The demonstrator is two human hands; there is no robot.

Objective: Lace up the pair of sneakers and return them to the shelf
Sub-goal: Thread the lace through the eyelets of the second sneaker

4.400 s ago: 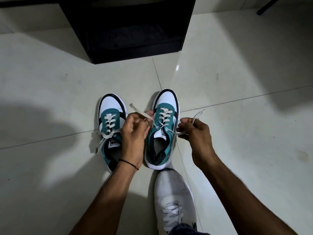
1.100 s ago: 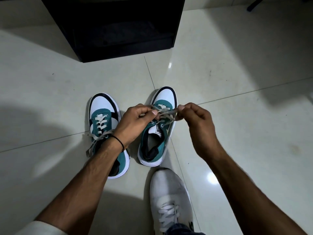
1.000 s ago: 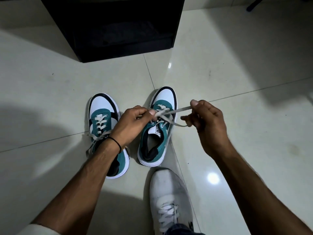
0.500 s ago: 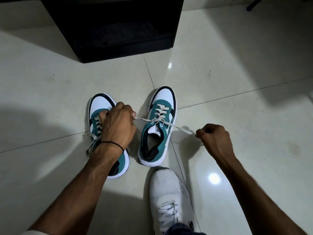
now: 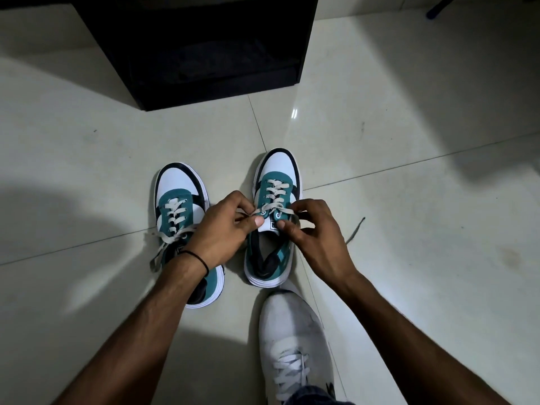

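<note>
Two teal, white and black sneakers stand side by side on the tiled floor, toes pointing away from me. The left sneaker [image 5: 178, 200] is laced, with its lace ends hanging loose off its left side. Both hands meet over the tongue of the right sneaker [image 5: 276, 176]. My left hand [image 5: 225, 229] pinches the left end of its cream lace [image 5: 273, 197] at the top eyelets. My right hand [image 5: 315, 232] pinches the right end beside the tongue. That lace's free tail [image 5: 355, 230] trails on the floor to the right.
A black open shelf unit [image 5: 204, 45] stands on the floor just beyond the sneakers. My own foot in a white sneaker [image 5: 295, 343] is planted right behind the right sneaker. A dark leg of some furniture [image 5: 438, 8] shows at the top right.
Half a second ago my hands were spread apart, pulling the lace ends outward. Both have now come back together over the right sneaker's tongue, and the right lace tail lies slack on the floor.
</note>
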